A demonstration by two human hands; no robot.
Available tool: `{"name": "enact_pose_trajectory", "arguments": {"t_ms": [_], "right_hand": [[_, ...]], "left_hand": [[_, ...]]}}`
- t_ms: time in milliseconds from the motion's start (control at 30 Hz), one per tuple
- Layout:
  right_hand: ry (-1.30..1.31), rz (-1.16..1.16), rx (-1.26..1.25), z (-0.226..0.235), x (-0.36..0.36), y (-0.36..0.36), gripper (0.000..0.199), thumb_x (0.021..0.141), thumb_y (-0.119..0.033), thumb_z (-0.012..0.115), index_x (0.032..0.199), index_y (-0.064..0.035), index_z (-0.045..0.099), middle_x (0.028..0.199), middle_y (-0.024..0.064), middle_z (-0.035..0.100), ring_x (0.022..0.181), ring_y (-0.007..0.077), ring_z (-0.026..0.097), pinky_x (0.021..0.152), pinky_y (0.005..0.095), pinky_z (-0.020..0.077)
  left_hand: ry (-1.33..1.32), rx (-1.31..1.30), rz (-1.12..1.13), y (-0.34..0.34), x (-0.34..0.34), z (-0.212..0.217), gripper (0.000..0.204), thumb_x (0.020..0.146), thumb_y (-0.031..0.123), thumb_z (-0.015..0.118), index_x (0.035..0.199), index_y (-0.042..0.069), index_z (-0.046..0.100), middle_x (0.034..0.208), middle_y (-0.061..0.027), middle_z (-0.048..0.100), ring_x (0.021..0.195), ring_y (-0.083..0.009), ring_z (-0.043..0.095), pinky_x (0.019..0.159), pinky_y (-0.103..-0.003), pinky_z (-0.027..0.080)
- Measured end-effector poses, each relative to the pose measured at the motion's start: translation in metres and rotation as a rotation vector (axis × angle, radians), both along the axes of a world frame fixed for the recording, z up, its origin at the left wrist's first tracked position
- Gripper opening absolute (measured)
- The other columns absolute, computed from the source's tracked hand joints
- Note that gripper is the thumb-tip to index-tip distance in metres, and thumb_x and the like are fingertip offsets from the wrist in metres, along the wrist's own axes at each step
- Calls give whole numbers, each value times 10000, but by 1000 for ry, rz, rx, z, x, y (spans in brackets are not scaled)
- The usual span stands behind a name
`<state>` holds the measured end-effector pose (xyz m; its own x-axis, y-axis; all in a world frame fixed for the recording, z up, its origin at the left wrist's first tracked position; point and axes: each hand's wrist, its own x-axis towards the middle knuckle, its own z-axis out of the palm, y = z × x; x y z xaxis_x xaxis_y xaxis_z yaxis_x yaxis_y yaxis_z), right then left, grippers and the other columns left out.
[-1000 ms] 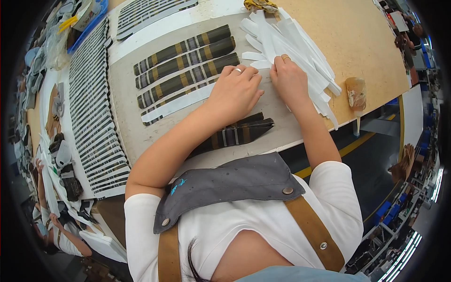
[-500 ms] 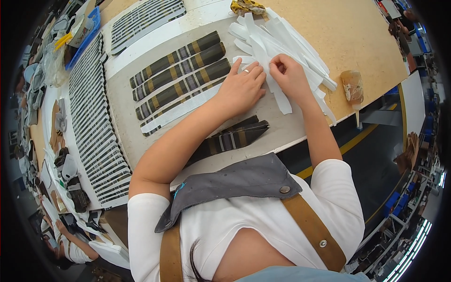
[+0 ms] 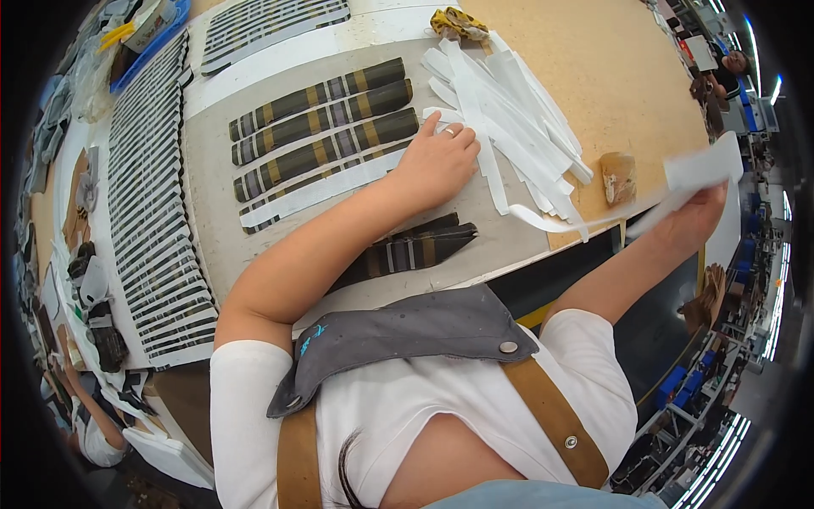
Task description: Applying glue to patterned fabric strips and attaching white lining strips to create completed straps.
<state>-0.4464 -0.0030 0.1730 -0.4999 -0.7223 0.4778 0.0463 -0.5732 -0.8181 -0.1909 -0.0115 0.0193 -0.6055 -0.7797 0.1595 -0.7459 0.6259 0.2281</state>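
Right hand has swung to three o'clock, gripping a long white strip, thus drawn out; left hand half-curled at twelve, contents hidden.

And away it went! The right hand left the pile, swinging out wide to the right, past the table's edge, white material blurring in its grip. A strip swept out in a low curve behind it. The left hand, bunched a second earlier, had its forefinger stretched out, and a co-worker popped into view, far right!
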Motion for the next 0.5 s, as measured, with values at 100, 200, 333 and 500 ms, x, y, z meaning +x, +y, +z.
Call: {"name": "enact_pose_trajectory", "arguments": {"t_ms": [100,200,333,500], "right_hand": [[243,86,210,-10,23,11,144,854,-68,512,963,19,547,847,113,597,736,199,629,675,291,510],[611,225,201,-39,58,11,98,831,-33,587,916,-2,547,794,66,598,690,176,635,647,269,507],[940,231,114,-54,95,14,156,789,-53,652,886,-11,538,759,54,588,670,152,608,640,264,494],[975,195,194,-53,103,13,118,761,-7,604,810,-20,498,766,59,590,648,147,586,635,268,488]], "left_hand": [[240,43,28,-1,3,16,358,883,292,531,1125,29,533,1123,-117,531,1080,-254,505,993,-440,302],[619,245,35,8,5,62,424,893,344,543,1157,13,516,1064,-132,547,972,-233,535,877,-386,391],[1005,708,-40,29,12,106,487,899,329,568,1243,5,449,972,-72,558,836,-130,533,728,-257,437],[1196,665,193,28,21,74,449,907,298,552,1239,13,454,997,-58,567,834,-134,566,805,-245,433]]}}
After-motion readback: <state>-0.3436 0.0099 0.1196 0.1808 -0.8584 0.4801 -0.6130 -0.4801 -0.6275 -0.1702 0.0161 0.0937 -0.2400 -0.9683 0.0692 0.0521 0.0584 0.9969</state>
